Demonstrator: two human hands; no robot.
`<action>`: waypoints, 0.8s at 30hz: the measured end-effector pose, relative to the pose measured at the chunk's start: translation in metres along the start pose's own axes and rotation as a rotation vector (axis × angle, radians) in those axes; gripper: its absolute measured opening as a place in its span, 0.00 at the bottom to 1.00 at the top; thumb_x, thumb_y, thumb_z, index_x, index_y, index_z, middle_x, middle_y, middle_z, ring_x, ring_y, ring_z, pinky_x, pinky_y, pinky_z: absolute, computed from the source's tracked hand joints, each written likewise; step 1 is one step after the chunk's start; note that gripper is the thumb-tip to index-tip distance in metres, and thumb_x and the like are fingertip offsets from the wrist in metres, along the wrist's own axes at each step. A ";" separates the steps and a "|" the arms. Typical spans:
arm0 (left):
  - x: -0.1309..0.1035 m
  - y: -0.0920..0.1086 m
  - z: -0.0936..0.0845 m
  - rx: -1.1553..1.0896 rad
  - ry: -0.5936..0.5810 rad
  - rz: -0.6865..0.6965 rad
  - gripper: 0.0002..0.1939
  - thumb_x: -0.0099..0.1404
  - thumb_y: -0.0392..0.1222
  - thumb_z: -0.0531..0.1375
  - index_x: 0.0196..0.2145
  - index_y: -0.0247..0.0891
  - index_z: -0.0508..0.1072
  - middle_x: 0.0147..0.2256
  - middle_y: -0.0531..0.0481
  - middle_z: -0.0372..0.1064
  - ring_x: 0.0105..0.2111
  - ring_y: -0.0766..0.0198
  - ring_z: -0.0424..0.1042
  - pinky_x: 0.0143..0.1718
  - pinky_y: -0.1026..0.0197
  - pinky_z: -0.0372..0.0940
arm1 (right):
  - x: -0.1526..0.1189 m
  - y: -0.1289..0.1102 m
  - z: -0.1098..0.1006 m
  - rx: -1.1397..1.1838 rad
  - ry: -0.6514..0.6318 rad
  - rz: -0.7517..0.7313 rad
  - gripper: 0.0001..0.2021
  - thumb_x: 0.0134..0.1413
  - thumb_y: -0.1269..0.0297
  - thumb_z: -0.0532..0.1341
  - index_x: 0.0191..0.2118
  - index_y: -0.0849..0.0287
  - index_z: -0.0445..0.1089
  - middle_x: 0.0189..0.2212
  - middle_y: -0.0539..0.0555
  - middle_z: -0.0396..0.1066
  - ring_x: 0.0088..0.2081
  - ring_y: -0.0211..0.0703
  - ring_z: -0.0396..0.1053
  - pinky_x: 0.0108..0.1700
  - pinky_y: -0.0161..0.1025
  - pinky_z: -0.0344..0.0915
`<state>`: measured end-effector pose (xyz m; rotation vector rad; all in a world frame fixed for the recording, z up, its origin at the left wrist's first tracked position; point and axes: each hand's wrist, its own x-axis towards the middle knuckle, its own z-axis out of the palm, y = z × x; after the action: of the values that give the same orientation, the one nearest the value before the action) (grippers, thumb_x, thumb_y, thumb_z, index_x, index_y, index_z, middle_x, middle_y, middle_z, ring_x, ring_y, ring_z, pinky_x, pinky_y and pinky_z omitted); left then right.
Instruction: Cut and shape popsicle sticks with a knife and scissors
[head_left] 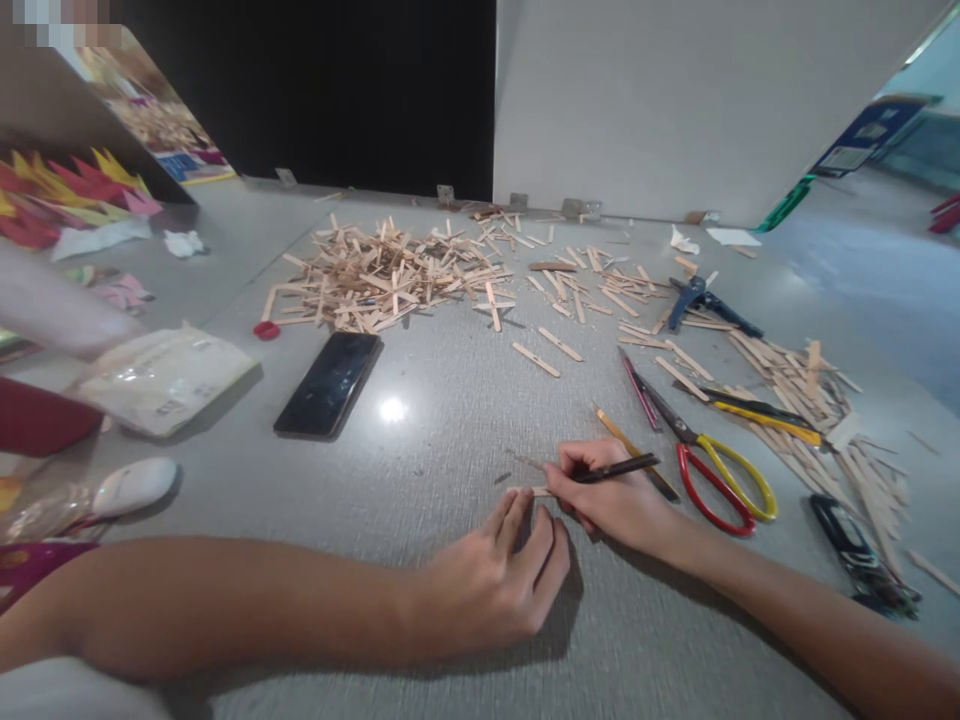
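My left hand (506,570) rests on the grey table (450,420), its fingertips pressing a small wooden stick (541,491) flat. Just to the right, my right hand (604,490) is closed round a dark pen (619,468), which slants up to the right. The pen's tip is hidden by the fingers beside the stick. Behind my right hand lies a yellow-brown pencil (615,432). Scissors (701,445) with red and yellow handles lie farther right. Two loose sticks (536,359) lie ahead of my hands.
A large pile of wooden sticks (397,275) spreads at the back, with more sticks at the right. A black phone (328,385), a plastic packet (169,375) and a white mouse (136,486) lie left. A cutter (772,412) and pliers (694,300) lie right. Upright panels stand behind.
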<state>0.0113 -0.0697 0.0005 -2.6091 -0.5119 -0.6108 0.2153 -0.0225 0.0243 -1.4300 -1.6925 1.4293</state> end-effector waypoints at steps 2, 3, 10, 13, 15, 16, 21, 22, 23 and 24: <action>0.000 0.000 0.000 -0.007 0.009 -0.004 0.14 0.73 0.29 0.58 0.51 0.22 0.79 0.42 0.34 0.84 0.43 0.45 0.87 0.50 0.48 0.82 | 0.000 -0.001 0.000 0.001 0.000 0.002 0.23 0.59 0.48 0.64 0.19 0.50 0.59 0.10 0.42 0.57 0.12 0.32 0.54 0.15 0.32 0.49; -0.001 0.000 0.001 -0.010 0.015 -0.006 0.14 0.73 0.29 0.58 0.51 0.22 0.79 0.42 0.34 0.84 0.43 0.45 0.87 0.49 0.48 0.82 | -0.001 -0.002 0.000 0.002 0.000 0.004 0.23 0.59 0.48 0.64 0.18 0.50 0.59 0.10 0.42 0.57 0.12 0.32 0.54 0.15 0.32 0.50; -0.002 0.000 0.000 0.005 -0.002 0.016 0.14 0.73 0.30 0.59 0.52 0.21 0.79 0.43 0.33 0.83 0.44 0.46 0.87 0.51 0.48 0.82 | -0.004 -0.002 -0.001 0.010 0.001 0.038 0.22 0.59 0.50 0.63 0.19 0.50 0.59 0.08 0.42 0.57 0.10 0.32 0.54 0.13 0.30 0.50; -0.001 0.000 0.001 0.002 0.007 -0.004 0.14 0.73 0.30 0.59 0.52 0.22 0.79 0.42 0.35 0.84 0.44 0.46 0.87 0.50 0.49 0.82 | -0.003 -0.002 -0.002 0.005 0.006 0.045 0.21 0.58 0.51 0.63 0.19 0.50 0.59 0.08 0.42 0.57 0.10 0.32 0.55 0.13 0.30 0.51; -0.001 0.000 0.001 0.002 0.010 -0.016 0.14 0.72 0.30 0.59 0.52 0.23 0.79 0.42 0.36 0.84 0.44 0.47 0.87 0.50 0.50 0.82 | -0.003 -0.002 -0.002 -0.004 0.015 0.037 0.20 0.58 0.53 0.63 0.18 0.50 0.59 0.08 0.42 0.57 0.10 0.32 0.54 0.13 0.29 0.51; -0.001 0.000 0.001 0.002 0.009 -0.017 0.14 0.72 0.30 0.59 0.52 0.23 0.79 0.42 0.35 0.84 0.44 0.47 0.87 0.50 0.50 0.82 | -0.003 -0.003 -0.002 -0.008 0.020 0.031 0.20 0.57 0.54 0.63 0.18 0.50 0.59 0.08 0.42 0.57 0.10 0.31 0.54 0.13 0.29 0.51; -0.001 0.000 0.001 0.001 0.002 0.010 0.13 0.73 0.31 0.59 0.51 0.23 0.79 0.42 0.35 0.84 0.44 0.46 0.87 0.50 0.49 0.82 | -0.002 -0.002 -0.002 0.012 0.029 0.015 0.20 0.59 0.54 0.63 0.18 0.51 0.60 0.08 0.42 0.57 0.10 0.32 0.55 0.12 0.29 0.51; -0.001 0.000 0.001 -0.001 0.002 0.014 0.13 0.73 0.32 0.60 0.51 0.24 0.79 0.42 0.35 0.84 0.44 0.46 0.87 0.49 0.49 0.82 | -0.002 -0.001 -0.001 0.026 0.026 0.015 0.21 0.60 0.53 0.63 0.19 0.51 0.61 0.09 0.42 0.58 0.10 0.32 0.56 0.13 0.29 0.51; -0.001 -0.001 0.001 -0.005 0.003 0.016 0.13 0.73 0.32 0.60 0.51 0.23 0.79 0.42 0.35 0.84 0.43 0.46 0.87 0.49 0.49 0.82 | -0.002 0.000 -0.001 0.039 0.021 0.014 0.22 0.61 0.50 0.64 0.20 0.51 0.62 0.09 0.42 0.59 0.10 0.32 0.56 0.13 0.29 0.51; -0.001 -0.001 0.001 -0.008 0.000 0.018 0.14 0.73 0.32 0.60 0.51 0.23 0.79 0.42 0.35 0.84 0.43 0.45 0.87 0.49 0.49 0.82 | -0.002 0.001 0.000 0.051 0.015 0.013 0.23 0.62 0.48 0.65 0.20 0.51 0.62 0.09 0.42 0.60 0.10 0.33 0.57 0.13 0.30 0.52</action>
<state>0.0106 -0.0687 -0.0001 -2.6182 -0.4868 -0.6080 0.2168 -0.0245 0.0236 -1.4227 -1.6287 1.4553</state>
